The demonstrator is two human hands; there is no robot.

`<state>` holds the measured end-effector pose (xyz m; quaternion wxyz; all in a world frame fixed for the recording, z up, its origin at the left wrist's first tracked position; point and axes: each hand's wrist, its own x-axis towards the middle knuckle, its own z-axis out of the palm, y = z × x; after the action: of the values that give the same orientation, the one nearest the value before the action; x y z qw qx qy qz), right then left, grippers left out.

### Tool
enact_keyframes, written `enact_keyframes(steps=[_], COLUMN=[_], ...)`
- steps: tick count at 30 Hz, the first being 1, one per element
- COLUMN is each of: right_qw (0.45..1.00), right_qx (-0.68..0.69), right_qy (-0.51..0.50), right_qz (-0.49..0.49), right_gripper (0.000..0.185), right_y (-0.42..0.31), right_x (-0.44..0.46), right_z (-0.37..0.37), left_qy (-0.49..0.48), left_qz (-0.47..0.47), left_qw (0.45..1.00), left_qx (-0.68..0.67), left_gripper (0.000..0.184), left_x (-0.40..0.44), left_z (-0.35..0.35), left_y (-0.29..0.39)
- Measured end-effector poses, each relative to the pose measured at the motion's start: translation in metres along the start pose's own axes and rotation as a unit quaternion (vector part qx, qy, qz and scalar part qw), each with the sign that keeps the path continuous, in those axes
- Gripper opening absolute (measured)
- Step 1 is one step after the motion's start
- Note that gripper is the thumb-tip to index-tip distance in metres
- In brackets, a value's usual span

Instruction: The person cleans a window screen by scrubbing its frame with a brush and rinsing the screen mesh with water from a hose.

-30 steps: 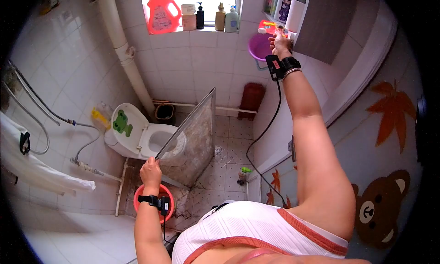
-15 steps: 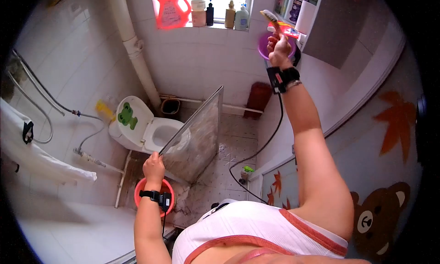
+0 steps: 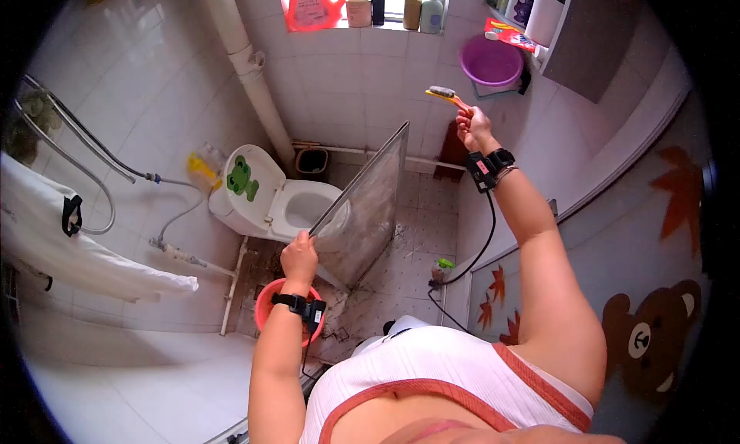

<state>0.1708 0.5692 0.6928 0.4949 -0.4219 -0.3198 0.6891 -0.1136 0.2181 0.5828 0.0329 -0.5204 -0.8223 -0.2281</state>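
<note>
My left hand (image 3: 299, 259) is closed around the near corner of a framed window screen (image 3: 366, 228), which stands tilted on the floor with grey grime on its mesh. A red basin (image 3: 266, 304) sits on the floor below my left wrist, partly hidden by it. Out to the right and raised, my right hand (image 3: 475, 128) grips a scrubbing brush (image 3: 449, 95) with an orange-yellow handle and a pad of grey bristles. The brush is apart from the screen, in the air near the back wall.
Behind the screen stands a toilet (image 3: 285, 213) with its lid up. A purple basin (image 3: 492, 62) hangs on the right of the back wall, under a shelf. Bottles (image 3: 412, 11) line the windowsill. A black cable (image 3: 482, 251) runs from my right wrist.
My right hand has come down with the brush, which now lies closer to level. The view has shifted, while my left hand keeps its hold on the screen.
</note>
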Motion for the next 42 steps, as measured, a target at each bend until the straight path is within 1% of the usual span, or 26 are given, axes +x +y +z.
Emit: enact_keyframes(steps=[3,5,6,9,11,13,15,16,17,18,20,22,24,25,26,27,29,31,32,33,35,37,38,39,40,42], right_qw=[0.999,0.998,0.998,0.998,0.998,0.999,0.999,0.998,0.996,0.997,0.997,0.997,0.997,0.995,0.995,0.994,0.989,0.991,0.991,0.992,0.990,0.991,0.989,0.993,0.992,0.990], right_qx=[-0.010,-0.003,-0.009,-0.008,-0.004,-0.013,-0.029,-0.044,-0.024,-0.027,-0.035,-0.019,0.014,0.034,0.037,0.055,0.092,0.080,0.105,0.108,0.115,0.124,0.144,0.115,0.117,0.096], right_qy=[0.030,-0.015,0.018,0.015,-0.019,-0.011,-0.025,-0.034,-0.063,-0.052,-0.051,-0.061,-0.070,-0.087,-0.079,-0.078,-0.096,-0.091,-0.061,-0.045,-0.069,-0.038,-0.020,-0.032,-0.046,-0.096], right_qz=[0.014,0.062,0.055,0.058,0.057,0.027,0.029,0.026,0.050,0.052,0.054,0.032,0.029,0.032,0.046,0.053,0.064,0.059,0.056,0.055,0.040,0.018,0.014,0.024,0.027,0.032], right_gripper=[0.028,0.026,0.025,0.024,0.025,0.023,0.023,0.022,0.023,0.024,0.026,0.028,0.028,0.028,0.027,0.028,0.029,0.029,0.028,0.028,0.033,0.035,0.027,0.027,0.028,0.029], right_y=[0.003,0.007,0.009,0.005,0.002,0.001,-0.005,-0.011,-0.012,-0.008,-0.007,-0.001,0.006,0.003,0.002,0.009,0.014,0.013,0.038,0.043,0.050,0.053,0.053,0.052,0.050,0.042], right_x=[-0.001,0.004,0.005,0.027,0.060,0.098,0.141,0.164,0.193,0.203,0.232,0.256,0.279,0.310,0.329,0.347,0.389,0.405,0.401,0.411,0.445,0.457,0.460,0.456,0.449,0.444], right_z=[-0.002,-0.013,-0.010,-0.012,-0.016,-0.012,0.003,0.011,0.014,0.000,0.008,0.005,0.002,0.021,0.030,0.030,0.045,0.058,0.015,0.013,0.017,0.024,0.030,0.023,0.030,0.040], left_qy=[0.001,-0.016,-0.034,-0.039,-0.036,-0.032,-0.025,-0.031,-0.020,-0.027,-0.033,-0.041,-0.029,-0.029,-0.031,-0.033,-0.036,-0.043,-0.045,-0.050,-0.053,-0.061,-0.060,-0.060,-0.060,-0.065], left_qz=[-0.003,-0.001,-0.003,0.008,0.005,0.006,0.000,-0.023,-0.031,-0.018,-0.035,-0.047,-0.034,-0.054,-0.056,-0.052,-0.075,-0.076,-0.057,-0.059,-0.064,-0.056,-0.058,-0.058,-0.060,-0.074], left_qw=[1.000,1.000,0.999,0.999,0.999,0.999,0.999,0.999,0.999,0.999,0.998,0.997,0.999,0.998,0.997,0.997,0.994,0.992,0.991,0.990,0.990,0.989,0.989,0.990,0.991,0.991], left_qx=[0.009,0.010,0.011,0.007,0.018,0.026,0.029,0.022,0.014,0.014,0.037,0.053,0.025,0.030,0.042,0.055,0.072,0.087,0.110,0.114,0.115,0.124,0.123,0.117,0.104,0.093], left_gripper=[0.019,0.018,0.018,0.017,0.016,0.016,0.015,0.016,0.016,0.014,0.011,0.012,0.013,0.013,0.014,0.015,0.017,0.018,0.018,0.019,0.019,0.020,0.020,0.017,0.013,0.014], left_x=[0.004,0.002,0.002,-0.003,-0.004,-0.002,0.002,0.003,0.003,-0.005,-0.014,-0.022,-0.032,-0.022,-0.020,-0.021,-0.018,-0.017,-0.035,-0.036,-0.034,-0.033,-0.033,-0.037,-0.035,-0.031], left_z=[-0.002,-0.003,-0.006,-0.007,-0.006,-0.003,-0.010,-0.011,-0.013,-0.018,-0.010,-0.011,-0.011,-0.012,-0.012,-0.011,-0.007,-0.004,0.011,0.017,0.017,0.014,0.010,0.008,0.000,-0.012], left_y=[-0.001,-0.003,0.000,-0.001,-0.005,-0.009,-0.004,-0.002,0.000,0.007,-0.008,-0.014,-0.021,-0.010,-0.005,-0.003,0.006,0.007,0.005,0.009,0.005,0.002,-0.001,-0.005,-0.012,-0.022])
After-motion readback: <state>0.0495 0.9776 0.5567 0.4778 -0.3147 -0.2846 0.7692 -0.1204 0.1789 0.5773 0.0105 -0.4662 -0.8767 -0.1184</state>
